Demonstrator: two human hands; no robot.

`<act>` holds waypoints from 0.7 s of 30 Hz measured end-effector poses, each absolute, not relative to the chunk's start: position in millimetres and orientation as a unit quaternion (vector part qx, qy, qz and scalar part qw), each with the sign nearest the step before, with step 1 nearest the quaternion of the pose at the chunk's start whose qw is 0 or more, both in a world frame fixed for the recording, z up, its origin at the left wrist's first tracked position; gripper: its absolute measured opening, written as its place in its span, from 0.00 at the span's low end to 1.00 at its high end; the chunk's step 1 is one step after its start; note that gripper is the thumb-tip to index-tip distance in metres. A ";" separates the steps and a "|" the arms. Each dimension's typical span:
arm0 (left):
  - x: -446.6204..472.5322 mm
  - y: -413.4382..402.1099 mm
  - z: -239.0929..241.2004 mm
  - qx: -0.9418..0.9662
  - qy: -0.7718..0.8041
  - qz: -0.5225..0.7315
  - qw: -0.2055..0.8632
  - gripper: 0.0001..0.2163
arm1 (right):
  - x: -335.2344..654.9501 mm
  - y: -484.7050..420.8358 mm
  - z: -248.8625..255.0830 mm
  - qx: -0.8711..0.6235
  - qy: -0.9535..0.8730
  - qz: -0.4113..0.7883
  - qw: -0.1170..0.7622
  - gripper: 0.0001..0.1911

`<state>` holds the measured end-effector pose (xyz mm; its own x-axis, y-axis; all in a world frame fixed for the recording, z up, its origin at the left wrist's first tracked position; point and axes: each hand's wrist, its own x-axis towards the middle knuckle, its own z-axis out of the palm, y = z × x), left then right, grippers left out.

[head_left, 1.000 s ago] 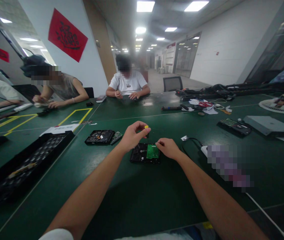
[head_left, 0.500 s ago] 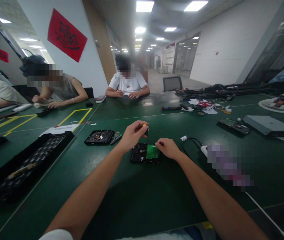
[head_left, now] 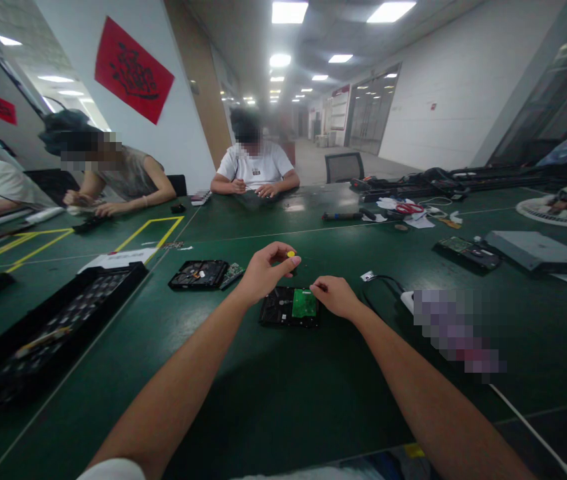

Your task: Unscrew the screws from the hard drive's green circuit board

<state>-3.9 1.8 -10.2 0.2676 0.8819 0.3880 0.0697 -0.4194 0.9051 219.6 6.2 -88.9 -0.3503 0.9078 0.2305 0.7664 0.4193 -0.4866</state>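
Observation:
A black hard drive (head_left: 276,308) with a green circuit board (head_left: 304,303) lies flat on the green table in front of me. Above its far edge, my left hand (head_left: 269,268) is closed around a small upright screwdriver with a yellow cap (head_left: 291,254). Its dark handle is mostly behind my fingers, and its tip is hidden. My right hand (head_left: 334,295) has curled fingers, with thumb and forefinger pinched at the drive's far right corner, by the board's edge.
Left of the drive lie an opened hard drive (head_left: 198,275) and a loose circuit board (head_left: 233,275). A long black tray (head_left: 63,320) is farther left. To the right are a cable (head_left: 386,279), another drive (head_left: 467,253) and a grey box (head_left: 538,250). Co-workers sit across the table.
My left thumb has slid right and down across the screwdriver's handle, and the yellow cap shows more clearly. My right hand and the hard drive stay in place.

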 end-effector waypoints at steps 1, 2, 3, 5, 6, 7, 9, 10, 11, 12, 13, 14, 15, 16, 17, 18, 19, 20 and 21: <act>-4.1 1.9 -10.2 0.682 0.348 0.496 0.410 0.15 | 219.6 6.2 -88.9 -0.518 -0.808 0.149 0.238 0.14; -4.3 1.8 -10.1 0.683 0.346 0.496 0.408 0.15 | 219.6 6.3 -88.9 -0.517 -0.808 0.151 0.238 0.14; -4.5 1.6 -9.8 0.686 0.344 0.496 0.407 0.16 | 219.6 6.3 -88.9 -0.517 -0.808 0.152 0.237 0.14; -4.8 0.9 -8.7 0.691 0.341 0.492 0.405 0.16 | 219.6 6.3 -88.8 -0.517 -0.808 0.154 0.236 0.14; -4.9 0.4 -8.1 0.692 0.340 0.488 0.408 0.17 | 219.6 6.4 -88.8 -0.517 -0.808 0.154 0.237 0.14; -4.9 -0.1 -7.5 0.693 0.338 0.484 0.413 0.18 | 219.6 6.4 -88.9 -0.517 -0.808 0.154 0.238 0.14; -4.9 -0.5 -6.9 0.693 0.333 0.476 0.426 0.20 | 219.9 6.4 -89.2 -0.516 -0.808 0.154 0.241 0.14; -5.0 -0.3 -7.0 0.693 0.331 0.473 0.432 0.20 | 220.0 6.3 -89.3 -0.515 -0.807 0.155 0.242 0.14; -5.0 0.3 -7.4 0.693 0.329 0.471 0.435 0.21 | 220.2 6.3 -89.4 -0.516 -0.807 0.155 0.242 0.14; -5.2 1.1 -8.0 0.693 0.328 0.472 0.436 0.21 | 220.3 6.2 -89.4 -0.516 -0.807 0.155 0.242 0.14; -5.4 2.0 -8.8 0.691 0.329 0.474 0.436 0.21 | 220.3 6.2 -89.4 -0.517 -0.807 0.155 0.240 0.14; -5.6 3.0 -9.7 0.689 0.330 0.477 0.435 0.21 | 220.3 6.2 -89.3 -0.518 -0.807 0.155 0.238 0.14; -5.9 3.9 -10.4 0.688 0.331 0.481 0.431 0.21 | 220.2 6.1 -89.2 -0.518 -0.807 0.154 0.237 0.14; -6.2 4.5 -11.0 0.688 0.334 0.484 0.425 0.21 | 220.0 6.0 -89.1 -0.519 -0.807 0.154 0.237 0.14; -6.3 4.9 -11.4 0.690 0.339 0.487 0.415 0.21 | 219.7 6.0 -88.9 -0.519 -0.807 0.153 0.238 0.14; -6.3 4.8 -11.6 0.693 0.345 0.490 0.401 0.20 | 219.5 5.9 -88.6 -0.520 -0.806 0.152 0.238 0.14; -6.1 4.5 -11.6 0.695 0.352 0.493 0.387 0.18 | 219.2 5.8 -88.3 -0.520 -0.806 0.151 0.239 0.14; -5.6 4.0 -11.5 0.697 0.359 0.495 0.376 0.17 | 218.9 5.6 -87.8 -0.521 -0.806 0.151 0.239 0.14; -5.0 3.4 -11.4 0.696 0.365 0.497 0.368 0.16 | 218.6 5.5 -87.4 -0.521 -0.806 0.150 0.238 0.14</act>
